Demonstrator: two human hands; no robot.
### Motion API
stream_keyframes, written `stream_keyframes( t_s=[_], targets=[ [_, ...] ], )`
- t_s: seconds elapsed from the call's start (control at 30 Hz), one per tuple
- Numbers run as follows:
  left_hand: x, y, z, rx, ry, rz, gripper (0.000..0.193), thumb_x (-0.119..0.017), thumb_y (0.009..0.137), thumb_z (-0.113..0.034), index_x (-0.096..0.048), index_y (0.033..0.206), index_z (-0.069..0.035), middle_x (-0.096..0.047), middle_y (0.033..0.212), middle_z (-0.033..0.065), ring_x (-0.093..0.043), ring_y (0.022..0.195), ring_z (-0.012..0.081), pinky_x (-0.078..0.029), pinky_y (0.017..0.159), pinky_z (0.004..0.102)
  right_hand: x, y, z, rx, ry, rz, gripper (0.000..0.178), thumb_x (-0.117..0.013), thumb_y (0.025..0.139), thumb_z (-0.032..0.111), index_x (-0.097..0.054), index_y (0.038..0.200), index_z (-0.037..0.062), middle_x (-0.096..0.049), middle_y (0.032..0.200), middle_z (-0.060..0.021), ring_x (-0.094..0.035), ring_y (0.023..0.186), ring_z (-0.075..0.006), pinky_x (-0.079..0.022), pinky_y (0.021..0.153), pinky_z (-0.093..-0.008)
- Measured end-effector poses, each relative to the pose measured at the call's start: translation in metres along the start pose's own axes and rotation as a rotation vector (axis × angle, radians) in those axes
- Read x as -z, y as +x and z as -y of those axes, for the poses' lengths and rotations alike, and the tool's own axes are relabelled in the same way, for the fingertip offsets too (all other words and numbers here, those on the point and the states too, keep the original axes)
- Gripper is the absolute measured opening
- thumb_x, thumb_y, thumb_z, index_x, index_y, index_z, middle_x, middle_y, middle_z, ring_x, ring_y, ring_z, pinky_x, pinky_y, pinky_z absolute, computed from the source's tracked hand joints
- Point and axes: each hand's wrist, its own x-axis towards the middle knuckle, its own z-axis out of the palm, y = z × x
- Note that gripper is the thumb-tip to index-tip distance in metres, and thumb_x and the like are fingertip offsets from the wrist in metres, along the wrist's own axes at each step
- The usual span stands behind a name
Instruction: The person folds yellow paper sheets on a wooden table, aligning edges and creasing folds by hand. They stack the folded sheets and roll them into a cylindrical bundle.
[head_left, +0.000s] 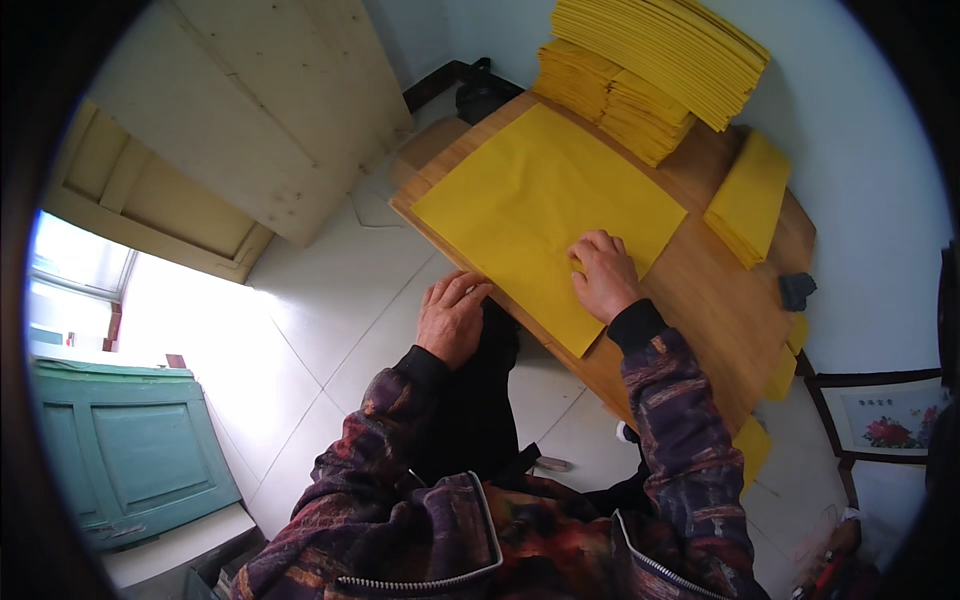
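A large yellow sheet (540,200), which looks like cloth or soft felt, lies flat on a wooden table (700,330) with slight wrinkles. My right hand (605,275) is on the sheet's right part. Its fingers are curled in toward the thumb, with a bit of yellow showing between them. At the near left edge of the table is my left hand (450,318), beside the sheet's border. The fingers there are bent and close together, and whatever they hold, if anything, is hidden.
Tall stacks of folded yellow sheets (660,55) stand at the table's far side. A folded yellow piece (750,195) and a dark crumpled cloth (797,291) lie on the right. Wooden boards (260,90) lean at left, above a green cabinet (140,450). A framed picture (885,418) stands at right.
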Motion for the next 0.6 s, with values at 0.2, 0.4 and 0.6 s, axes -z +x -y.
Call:
stream_keyframes(
  t_s=[0.2,0.4,0.6],
  targets=[
    [-0.006,-0.001,0.006,0.016,-0.051,0.002,0.043,-0.061,0.07,-0.003,-0.061,0.112,-0.009,-0.058,0.118,0.0079,-0.051,0.116,0.0298,-0.041,0.094,0.0423,-0.013,0.002,-0.006,0.072,0.024,-0.072,0.024,-0.065,0.071,0.006,-0.062,0.095,0.0068,-0.056,0.105,-0.011,-0.051,0.101,-0.0344,-0.045,0.087,-0.042],
    [-0.002,0.007,0.002,-0.01,0.071,0.158,0.055,-0.062,0.069,-0.006,-0.057,0.124,-0.011,-0.051,0.132,0.0059,-0.045,0.121,0.0304,-0.038,0.096,0.0427,-0.01,0.004,-0.017,0.013,0.044,-0.077,0.017,-0.058,0.077,0.008,-0.063,0.093,0.0056,-0.056,0.108,-0.0116,-0.052,0.102,-0.0332,-0.047,0.086,-0.0426],
    [0.0,0.006,0.001,0.011,0.105,0.216,0.058,-0.063,0.069,-0.007,-0.056,0.126,-0.013,-0.049,0.135,0.0036,-0.043,0.122,0.0293,-0.037,0.097,0.0436,0.011,0.006,-0.039,-0.167,0.037,-0.011,0.029,-0.063,0.078,0.01,-0.06,0.106,0.0042,-0.051,0.117,-0.0112,-0.048,0.108,-0.0327,-0.043,0.093,-0.0403]
  ],
)
